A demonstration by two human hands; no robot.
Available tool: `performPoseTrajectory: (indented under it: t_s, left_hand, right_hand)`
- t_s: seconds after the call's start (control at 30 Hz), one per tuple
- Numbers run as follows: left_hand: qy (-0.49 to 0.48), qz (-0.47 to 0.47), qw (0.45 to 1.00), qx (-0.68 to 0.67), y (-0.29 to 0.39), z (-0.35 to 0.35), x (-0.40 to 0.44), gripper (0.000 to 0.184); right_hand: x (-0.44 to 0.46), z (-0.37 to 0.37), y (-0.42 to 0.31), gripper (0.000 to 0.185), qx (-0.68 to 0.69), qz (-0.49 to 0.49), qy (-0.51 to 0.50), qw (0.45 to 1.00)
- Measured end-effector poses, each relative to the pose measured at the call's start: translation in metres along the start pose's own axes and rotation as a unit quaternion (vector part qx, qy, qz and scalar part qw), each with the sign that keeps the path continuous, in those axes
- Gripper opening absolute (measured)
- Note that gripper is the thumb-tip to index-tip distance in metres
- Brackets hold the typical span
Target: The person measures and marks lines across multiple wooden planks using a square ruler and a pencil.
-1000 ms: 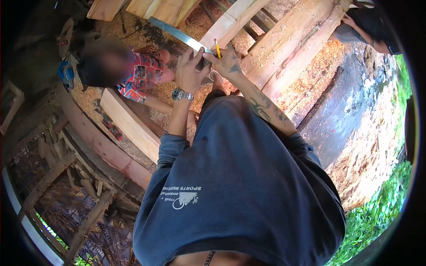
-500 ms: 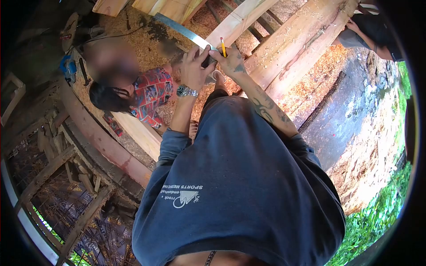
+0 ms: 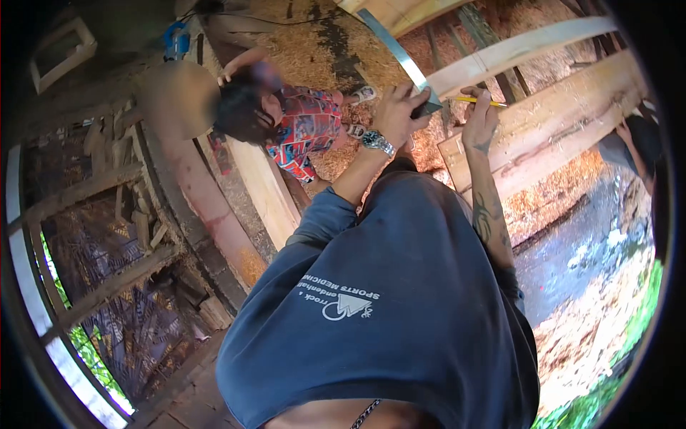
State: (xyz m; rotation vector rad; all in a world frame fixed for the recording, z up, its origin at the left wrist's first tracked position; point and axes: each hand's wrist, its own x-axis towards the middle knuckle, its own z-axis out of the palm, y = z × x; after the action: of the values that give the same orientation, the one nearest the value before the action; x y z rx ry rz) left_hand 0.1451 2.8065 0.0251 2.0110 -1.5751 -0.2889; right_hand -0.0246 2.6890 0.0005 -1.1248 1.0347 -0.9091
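Observation:
My left hand, with a metal watch on its wrist, is closed round the dark stock of a try square. The square's long silver blade reaches up and left from the end of a narrow wooden board. In my right hand is a yellow pencil, pinched and lying nearly level, its tip directed left toward the square. The tip is close to the board end; whether it touches is unclear.
A wide plank lies right of my right hand. To the left, a person in a red and blue patterned shirt bends beside a long timber. Another person's arm shows far right. Wood shavings cover the ground.
The view has turned and shifted. My right hand has moved away from the left, and the pencil has swung from upright to nearly level. My left hand keeps the square.

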Motion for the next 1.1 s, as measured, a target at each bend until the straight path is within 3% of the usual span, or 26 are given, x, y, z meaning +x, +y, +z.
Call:
performPoseTrajectory:
  t_s: [0.07,0.13,0.17,0.27,0.33,0.43,0.53,0.67,0.8,1.1]
  left_hand:
    - [-0.004,0.002,1.0,-0.001,-0.003,-0.003,0.0,0.058]
    - [-0.019,-0.003,1.0,-0.009,0.0,-0.004,0.002,0.059]
    - [-0.014,-0.004,1.0,-0.011,0.002,-0.005,0.002,0.057]
    - [-0.024,-0.033,0.999,0.001,0.004,-0.004,0.0,0.057]
    - [-0.023,-0.017,1.0,-0.01,0.003,-0.005,0.003,0.061]
    - [-0.017,-0.024,0.999,-0.016,0.004,-0.001,0.003,0.062]
    - [-0.007,-0.016,1.0,-0.003,0.007,-0.002,0.001,0.06]
    - [-0.008,-0.006,1.0,0.008,0.004,-0.003,0.003,0.058]
    - [-0.02,-0.008,1.0,0.013,-0.003,0.002,0.003,0.06]
    - [-0.022,0.0,1.0,0.006,0.004,-0.007,0.004,0.06]
  right_hand:
    - [0.006,0.003,-0.006,0.034,-0.059,-0.026,-0.02,0.998]
    - [0.006,0.021,-0.017,0.03,-0.17,-0.12,0.011,0.978]
    - [0.011,0.026,-0.009,0.026,-0.12,-0.11,-0.006,0.987]
    - [0.012,0.033,-0.016,0.023,-0.213,-0.225,-0.053,0.949]
    - [0.009,0.032,-0.018,0.023,-0.216,-0.182,-0.099,0.954]
    - [0.003,0.023,-0.031,0.02,-0.255,-0.24,-0.129,0.928]
    - [0.001,0.017,-0.059,0.02,-0.387,-0.135,-0.159,0.898]
    - [0.007,0.028,-0.041,0.024,-0.268,-0.235,-0.108,0.928]
    - [0.008,0.022,-0.031,0.025,-0.288,-0.266,-0.171,0.904]
    - [0.009,0.023,-0.041,0.027,-0.297,-0.208,-0.17,0.916]
